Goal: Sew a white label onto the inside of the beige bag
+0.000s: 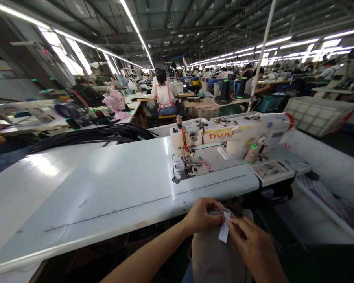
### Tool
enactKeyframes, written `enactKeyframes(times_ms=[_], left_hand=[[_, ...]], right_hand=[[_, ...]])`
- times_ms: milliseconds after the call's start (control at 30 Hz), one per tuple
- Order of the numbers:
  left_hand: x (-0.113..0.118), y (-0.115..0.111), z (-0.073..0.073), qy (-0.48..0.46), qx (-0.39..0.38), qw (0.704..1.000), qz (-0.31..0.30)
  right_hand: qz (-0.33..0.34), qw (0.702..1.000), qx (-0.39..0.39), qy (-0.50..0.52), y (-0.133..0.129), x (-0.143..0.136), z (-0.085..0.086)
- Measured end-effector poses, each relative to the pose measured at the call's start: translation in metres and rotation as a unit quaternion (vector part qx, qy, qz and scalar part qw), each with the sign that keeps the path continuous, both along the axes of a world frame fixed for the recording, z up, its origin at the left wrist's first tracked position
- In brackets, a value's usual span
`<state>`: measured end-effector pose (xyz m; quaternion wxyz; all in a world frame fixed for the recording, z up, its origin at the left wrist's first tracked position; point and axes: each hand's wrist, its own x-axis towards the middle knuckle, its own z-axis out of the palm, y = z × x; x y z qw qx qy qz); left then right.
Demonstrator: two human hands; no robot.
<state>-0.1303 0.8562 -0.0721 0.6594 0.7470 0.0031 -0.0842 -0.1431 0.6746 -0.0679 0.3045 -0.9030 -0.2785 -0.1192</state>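
One small white label (224,230) lies on beige cloth (211,255), at the frame's lower centre-right; the left hand (203,217) clamps the cloth, the right hand (253,237) pinches the label's edge; a loose pinch could let it skew or drop.

The sewing machine (238,131) stands on the right half of the table (118,177), with snips (205,163) and a loose strip (224,153) on its bed, a thread cone (250,154) before its right part, and a tray (279,177) at the table's near right corner. A bundle of cords (100,135) lies along the far edge at left, and two larger cones (225,92) stand behind the machine. Before the near edge, the left hand (205,216) and right hand (252,239) meet at a label (224,232) on cloth (211,255).
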Motion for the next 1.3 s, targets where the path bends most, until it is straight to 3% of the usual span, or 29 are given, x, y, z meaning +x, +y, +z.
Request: enactKeyframes(times_ms=[300, 600, 1000, 1300], left_hand=[[0.001, 0.0, -0.003, -0.003, -0.01, 1.0, 0.0], [0.002, -0.001, -0.003, 0.0, -0.007, 1.0, 0.002], [0.001, -0.001, -0.002, -0.003, -0.015, 1.0, 0.003], [-0.002, -0.003, -0.004, -0.033, 0.025, 0.999, 0.02]], right_hand=[[0.0, 1.0, -0.02, 0.013, 0.002, 0.001, -0.004], [0.001, 0.999, 0.03, 0.026, 0.0, 0.002, -0.01], [0.002, 0.999, 0.005, 0.037, -0.002, 0.002, -0.011], [-0.014, 1.0, -0.014, 0.019, 0.002, 0.001, -0.009]])
